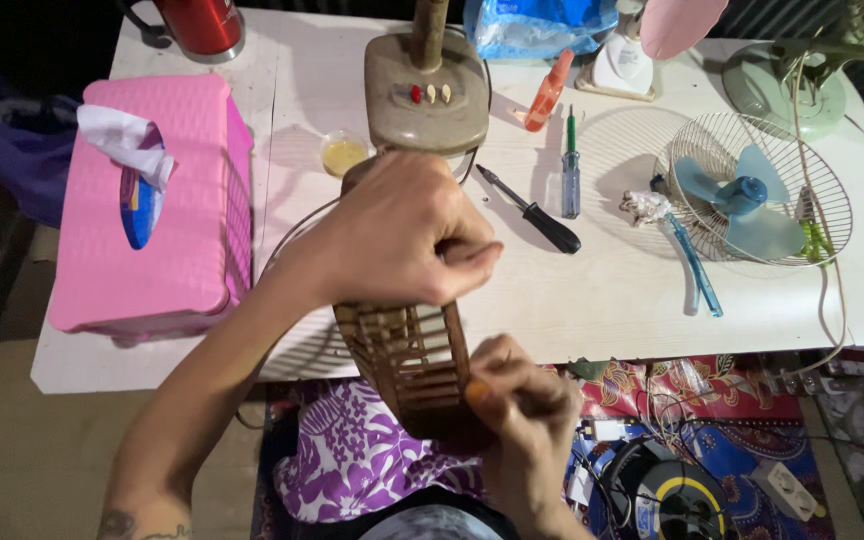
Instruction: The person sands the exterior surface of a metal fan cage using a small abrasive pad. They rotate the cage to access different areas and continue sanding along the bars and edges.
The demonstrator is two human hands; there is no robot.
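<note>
My left hand (402,235) grips the top of a brown slatted fan motor housing (414,362), tilted toward me over the table's front edge. Behind it stands the fan's beige base (427,100) with buttons. My right hand (524,425) is closed on a small orange-handled tool (476,392) pressed against the lower end of the housing. A wire fan guard (297,235) curves behind my left wrist.
On the white table (612,300) lie a black screwdriver (537,215), a green-tipped screwdriver (571,175), a blue brush (692,265), a small fan with blue blades in a wire guard (757,190), a pink tissue box (152,200), a small yellow cup (343,155). Cables and a power strip lie below right.
</note>
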